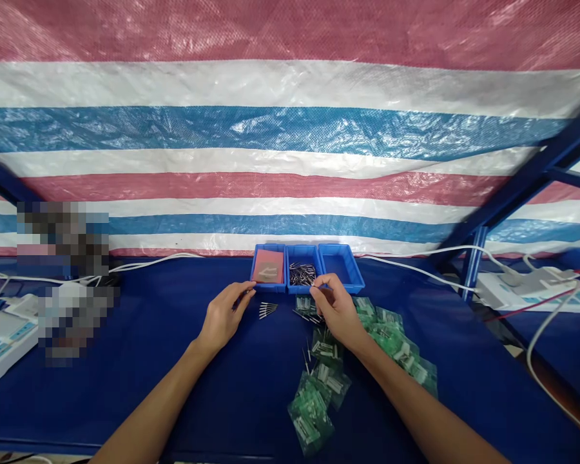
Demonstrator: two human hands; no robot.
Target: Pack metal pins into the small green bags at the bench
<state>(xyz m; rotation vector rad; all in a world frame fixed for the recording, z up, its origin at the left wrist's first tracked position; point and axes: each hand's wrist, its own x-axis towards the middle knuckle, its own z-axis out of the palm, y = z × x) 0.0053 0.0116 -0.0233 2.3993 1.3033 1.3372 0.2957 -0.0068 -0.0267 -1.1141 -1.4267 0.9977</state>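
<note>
My left hand [223, 316] is at the front edge of the left blue bin [254, 270], thumb and forefinger nearly together in a pinch; whatever is between them is too small to make out. My right hand [337, 310] pinches at the front rim of the middle blue bin [290, 251], and its fingertips hide what they hold. Dark, thin metal rods [302, 274] fill that middle bin. A small fan of similar rods [267, 310] lies on the table between my hands. More loose rods [307, 316] lie beside my right hand.
Green-tinted clear packets [391, 338] spread under and right of my right forearm, with more packets [312, 412] nearer me. A third blue bin [341, 264] stands at right. Power strips [536, 290] with white cables flank the blue table [212, 412]. A striped tarp [290, 129] hangs behind.
</note>
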